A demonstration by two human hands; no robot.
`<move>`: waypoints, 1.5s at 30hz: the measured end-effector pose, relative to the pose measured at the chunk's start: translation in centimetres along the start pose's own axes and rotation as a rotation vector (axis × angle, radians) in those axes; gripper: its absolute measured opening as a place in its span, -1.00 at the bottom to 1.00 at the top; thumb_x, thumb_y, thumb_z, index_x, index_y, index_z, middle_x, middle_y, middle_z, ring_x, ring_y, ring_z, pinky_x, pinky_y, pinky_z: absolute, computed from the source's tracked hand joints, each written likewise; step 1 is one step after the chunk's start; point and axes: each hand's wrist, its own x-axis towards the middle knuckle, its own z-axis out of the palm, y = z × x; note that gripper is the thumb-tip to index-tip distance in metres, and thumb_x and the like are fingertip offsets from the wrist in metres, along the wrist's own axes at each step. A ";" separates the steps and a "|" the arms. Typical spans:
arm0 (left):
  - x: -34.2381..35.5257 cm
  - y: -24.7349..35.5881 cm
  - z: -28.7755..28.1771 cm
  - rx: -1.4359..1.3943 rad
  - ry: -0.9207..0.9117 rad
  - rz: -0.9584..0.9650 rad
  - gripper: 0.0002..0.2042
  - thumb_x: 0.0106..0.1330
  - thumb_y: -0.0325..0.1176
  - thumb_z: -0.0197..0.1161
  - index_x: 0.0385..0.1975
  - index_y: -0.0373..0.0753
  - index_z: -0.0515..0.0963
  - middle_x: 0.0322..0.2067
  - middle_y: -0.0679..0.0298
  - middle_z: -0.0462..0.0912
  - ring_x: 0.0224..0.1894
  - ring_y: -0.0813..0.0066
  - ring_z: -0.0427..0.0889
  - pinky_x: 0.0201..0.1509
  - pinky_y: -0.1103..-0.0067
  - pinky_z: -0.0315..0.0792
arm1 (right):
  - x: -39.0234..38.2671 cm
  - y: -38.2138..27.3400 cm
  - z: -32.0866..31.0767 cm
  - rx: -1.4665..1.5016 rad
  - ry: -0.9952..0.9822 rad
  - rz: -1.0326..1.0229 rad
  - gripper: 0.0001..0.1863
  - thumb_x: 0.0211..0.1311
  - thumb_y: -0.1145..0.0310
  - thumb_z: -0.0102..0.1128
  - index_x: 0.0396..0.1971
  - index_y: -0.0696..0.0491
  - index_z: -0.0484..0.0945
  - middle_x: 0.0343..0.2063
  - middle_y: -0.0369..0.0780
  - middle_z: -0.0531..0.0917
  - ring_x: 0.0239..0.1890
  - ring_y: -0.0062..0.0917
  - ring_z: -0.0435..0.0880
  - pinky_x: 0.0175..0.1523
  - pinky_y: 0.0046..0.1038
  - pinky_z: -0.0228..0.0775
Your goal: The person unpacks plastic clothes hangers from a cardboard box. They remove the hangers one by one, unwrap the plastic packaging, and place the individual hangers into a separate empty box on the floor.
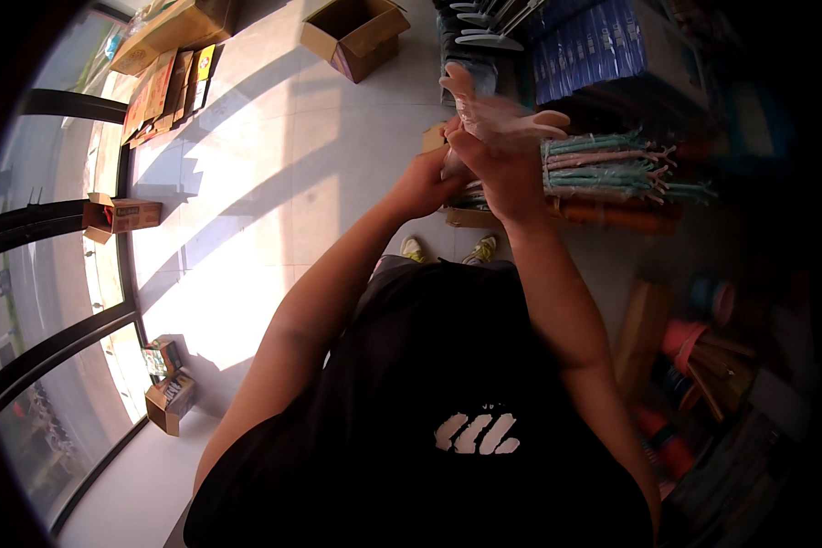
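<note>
Head view: a pale pink forked piece [497, 124] is held out ahead of the body, prongs spread upward and to the right, part of it blurred. The left hand [420, 186] is closed about its lower, narrow part; the right hand [510, 180] is clenched on it just beside, below the fork, its fingers partly hidden. Whether film covers the piece cannot be established. Nearby, to the right, lies a bundle of teal and pink rods [603, 159] with forked ends, wrapped in clear film; an open cardboard box [473, 218] is just below the hands. Assessed risks: the right prong overlaps the bundle in this view, contact not determinable, and could snag its film if swung sideways. Bunched hands leave the fork end unsupported, so a loosened grip could let it twist or drop toward the floor [361, 164]. Uneven force on the prongs might, in my judgement, bend or crack one.
</note>
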 end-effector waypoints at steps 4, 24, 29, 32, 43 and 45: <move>-0.8 -1.2 -0.9 0.007 -0.009 -0.142 -0.73 0.14 -0.31 0.30 -0.21 -0.29 0.49 -0.31 0.02 0.62 -0.21 0.15 0.63 -0.14 0.39 0.44 | -0.1 1.5 0.6 0.307 0.091 0.128 -0.60 0.09 0.36 0.31 -0.07 0.22 0.53 -0.25 -0.25 0.63 -0.21 -0.59 0.58 -0.04 -0.54 0.41; -10.5 -12.6 -2.1 0.204 0.135 -0.354 -0.74 0.08 -0.37 0.30 -0.22 -0.28 0.55 -0.25 0.09 0.64 -0.17 0.09 0.62 -0.10 0.36 0.48 | -7.1 12.2 3.4 -0.402 -0.292 0.280 -0.66 0.15 0.34 0.24 -0.05 0.08 0.55 -0.14 -0.08 0.63 -0.12 -0.27 0.64 0.00 -0.39 0.44; -10.7 -11.4 -2.3 0.275 0.127 -0.329 -0.69 0.12 -0.35 0.31 -0.14 -0.27 0.54 -0.19 0.10 0.65 -0.11 0.12 0.63 -0.06 0.38 0.48 | -7.7 14.5 3.3 -0.412 -0.286 0.421 -0.68 0.17 0.32 0.22 -0.06 0.04 0.56 -0.20 -0.10 0.66 -0.23 -0.31 0.67 -0.09 -0.39 0.48; -11.2 -11.9 -2.1 0.250 0.200 -0.345 -0.69 0.11 -0.35 0.31 -0.13 -0.25 0.55 -0.17 0.10 0.64 -0.09 0.14 0.62 -0.03 0.38 0.48 | -7.6 14.6 3.7 -0.405 -0.297 0.444 -0.66 0.17 0.31 0.21 -0.04 0.03 0.56 -0.22 -0.11 0.67 -0.27 -0.33 0.67 -0.11 -0.40 0.49; -11.6 -12.5 -3.6 0.177 0.250 -0.423 -0.77 0.23 -0.35 0.25 -0.14 -0.25 0.58 -0.18 0.12 0.65 -0.11 0.23 0.64 -0.07 0.45 0.48 | -9.5 17.1 -0.8 -0.256 -0.185 0.575 -0.49 0.19 0.30 0.22 0.16 0.04 0.40 -0.09 -0.12 0.59 -0.26 -0.49 0.65 -0.12 -0.46 0.48; -11.4 -12.6 -4.5 0.228 0.316 -0.391 -0.77 0.25 -0.35 0.23 -0.13 -0.25 0.60 -0.18 0.12 0.64 -0.12 0.23 0.64 -0.07 0.46 0.47 | -10.8 18.6 -3.6 -0.220 -0.091 0.628 -0.51 0.21 0.29 0.21 0.14 0.05 0.41 -0.13 -0.16 0.59 -0.28 -0.53 0.63 -0.13 -0.47 0.47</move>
